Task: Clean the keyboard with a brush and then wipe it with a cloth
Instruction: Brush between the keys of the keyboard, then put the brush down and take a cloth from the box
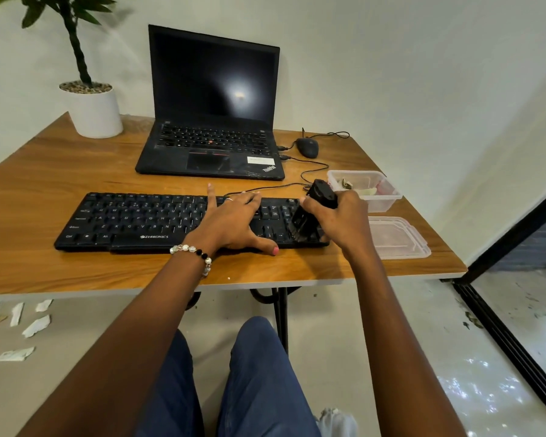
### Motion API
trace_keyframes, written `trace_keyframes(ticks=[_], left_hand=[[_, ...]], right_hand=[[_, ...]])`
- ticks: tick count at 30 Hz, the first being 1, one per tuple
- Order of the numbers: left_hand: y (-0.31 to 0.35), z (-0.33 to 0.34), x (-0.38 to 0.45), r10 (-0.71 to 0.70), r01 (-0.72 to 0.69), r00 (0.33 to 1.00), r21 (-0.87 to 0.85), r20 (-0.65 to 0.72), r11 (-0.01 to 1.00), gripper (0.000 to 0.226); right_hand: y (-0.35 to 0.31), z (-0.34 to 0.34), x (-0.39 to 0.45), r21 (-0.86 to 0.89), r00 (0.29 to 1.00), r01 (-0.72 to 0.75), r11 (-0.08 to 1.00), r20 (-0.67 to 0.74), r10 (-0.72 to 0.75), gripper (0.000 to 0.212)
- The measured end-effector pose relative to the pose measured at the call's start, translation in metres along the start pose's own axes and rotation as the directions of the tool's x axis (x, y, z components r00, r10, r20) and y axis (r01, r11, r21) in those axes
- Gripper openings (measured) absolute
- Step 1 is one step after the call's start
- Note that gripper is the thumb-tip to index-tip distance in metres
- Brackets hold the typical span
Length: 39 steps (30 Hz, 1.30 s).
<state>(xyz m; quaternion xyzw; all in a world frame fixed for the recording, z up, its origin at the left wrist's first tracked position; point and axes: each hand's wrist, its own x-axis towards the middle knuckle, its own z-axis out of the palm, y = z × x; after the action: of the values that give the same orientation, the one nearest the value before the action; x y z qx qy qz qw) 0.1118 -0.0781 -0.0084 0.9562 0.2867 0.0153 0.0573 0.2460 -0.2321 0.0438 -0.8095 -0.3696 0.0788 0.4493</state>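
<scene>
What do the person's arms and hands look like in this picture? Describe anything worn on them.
Both arms are bare, with no sleeves. The left wrist wears a beaded bracelet of white, clear and black beads. The left hand has a thin ring and pink nail polish. The right hand shows no jewellery.

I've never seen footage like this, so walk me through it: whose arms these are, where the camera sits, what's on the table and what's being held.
No machine here: a person films from a head-worn camera looking down at their own hands. The left hand lies flat on the keyboard, steadying it. The right hand grips a black brush, bristles on the keys at the right end. Also on the table: a laptop, mouse, potted plant, a plastic box and its lid.
</scene>
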Motion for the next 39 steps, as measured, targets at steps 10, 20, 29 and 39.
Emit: trace_keyframes(ticks=[10, 20, 29, 39], left_hand=[[0.002, 0.001, -0.004, -0.007, 0.007, 1.0, 0.01, -0.016, 1.0, 0.137], [0.003, 0.001, -0.012, -0.022, 0.014, 0.997, -0.104, -0.073, 0.995, 0.118], [0.015, 0.001, -0.005, -0.069, -0.033, 0.944, -0.3, -0.321, 0.953, 0.063], [0.046, 0.002, 0.016, 0.002, -0.134, 0.933, -0.339, -0.36, 0.931, 0.043]], right_hand=[[0.005, -0.006, -0.011, -0.095, 0.997, 0.02, 0.995, -0.075, -0.028, 0.042], [0.023, -0.019, -0.024, 0.568, 0.952, -0.183, 0.802, -0.101, 0.289, 0.026], [0.069, -0.059, 0.005, 0.845, 0.847, -0.332, 0.419, 0.072, 0.527, 0.033], [0.107, -0.072, 0.028, 0.647, 0.795, -0.302, 0.7, -0.234, 0.56, 0.05]])
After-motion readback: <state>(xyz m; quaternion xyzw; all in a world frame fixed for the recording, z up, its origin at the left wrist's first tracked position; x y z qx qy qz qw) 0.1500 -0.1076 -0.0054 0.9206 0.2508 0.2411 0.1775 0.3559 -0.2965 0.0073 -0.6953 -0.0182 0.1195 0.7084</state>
